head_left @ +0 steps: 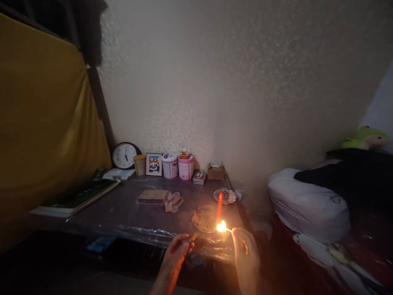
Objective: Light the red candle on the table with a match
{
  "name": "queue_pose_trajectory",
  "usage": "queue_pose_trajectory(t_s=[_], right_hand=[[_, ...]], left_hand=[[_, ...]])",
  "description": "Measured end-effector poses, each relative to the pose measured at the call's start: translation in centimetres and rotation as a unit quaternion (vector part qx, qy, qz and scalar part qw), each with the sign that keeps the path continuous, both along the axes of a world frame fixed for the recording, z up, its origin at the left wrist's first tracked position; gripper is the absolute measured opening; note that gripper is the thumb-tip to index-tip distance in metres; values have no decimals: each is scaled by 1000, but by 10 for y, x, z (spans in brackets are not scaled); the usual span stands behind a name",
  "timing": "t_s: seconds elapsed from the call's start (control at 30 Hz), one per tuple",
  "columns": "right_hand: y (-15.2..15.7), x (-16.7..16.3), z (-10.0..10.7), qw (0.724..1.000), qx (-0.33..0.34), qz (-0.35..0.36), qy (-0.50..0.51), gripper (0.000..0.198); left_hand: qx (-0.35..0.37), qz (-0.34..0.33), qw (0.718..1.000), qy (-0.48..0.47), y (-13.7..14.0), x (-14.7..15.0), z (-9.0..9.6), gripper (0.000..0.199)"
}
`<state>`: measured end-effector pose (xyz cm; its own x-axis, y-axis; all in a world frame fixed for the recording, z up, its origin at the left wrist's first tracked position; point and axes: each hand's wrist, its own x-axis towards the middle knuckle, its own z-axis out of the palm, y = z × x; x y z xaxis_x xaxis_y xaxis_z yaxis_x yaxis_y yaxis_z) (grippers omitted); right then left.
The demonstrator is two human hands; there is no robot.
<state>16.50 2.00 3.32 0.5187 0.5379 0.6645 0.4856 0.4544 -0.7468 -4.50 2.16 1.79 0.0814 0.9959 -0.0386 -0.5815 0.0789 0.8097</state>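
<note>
While my right hand (246, 250) pinches a burning match (226, 228) between thumb and fingertips, its flame sits low beside the red candle (219, 206), which stands upright at the near right part of the table (123, 213). My left hand (179, 248) is closed around a small matchbox (193, 237), fingers curled, held just off the table's front edge and a little apart from the right. Beside the candle lies a round patterned dish (204, 218), and behind it a smaller plate (221, 196) with a bundle of thin sticks (matches or toothpicks, I cannot tell). Nearer the middle is a flat block of packed sticks (152, 197) with a crumpled clear wrapper (173, 201) touching its right end. Along the wall stand a clock (124, 155), a yellow cup (140, 164), a framed panda picture (154, 164), a white tin (170, 165), a pink tin (186, 166) with a figurine on top, and a small carton (215, 171). Books (75, 198) lie at the left. To my right a bed holds a white pillow (307, 205).
</note>
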Motion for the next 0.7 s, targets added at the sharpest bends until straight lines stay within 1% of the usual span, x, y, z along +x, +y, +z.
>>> queue_pose_trajectory(t_s=[0.13, 0.27, 0.5, 0.7], right_hand=[[0, 2, 0, 1000, -8, 2, 22, 21], [-1, 4, 2, 996, -51, 4, 75, 21], [-4, 4, 6, 989, -83, 17, 123, 25], [2, 5, 4, 986, -70, 29, 151, 30]], left_hand=[[-15, 20, 1000, -14, 2, -7, -5, 33], [-42, 31, 998, -29, 1, -12, -10, 35], [-34, 36, 998, -39, 5, -17, -16, 33], [-32, 24, 998, -46, 7, -18, -22, 32]])
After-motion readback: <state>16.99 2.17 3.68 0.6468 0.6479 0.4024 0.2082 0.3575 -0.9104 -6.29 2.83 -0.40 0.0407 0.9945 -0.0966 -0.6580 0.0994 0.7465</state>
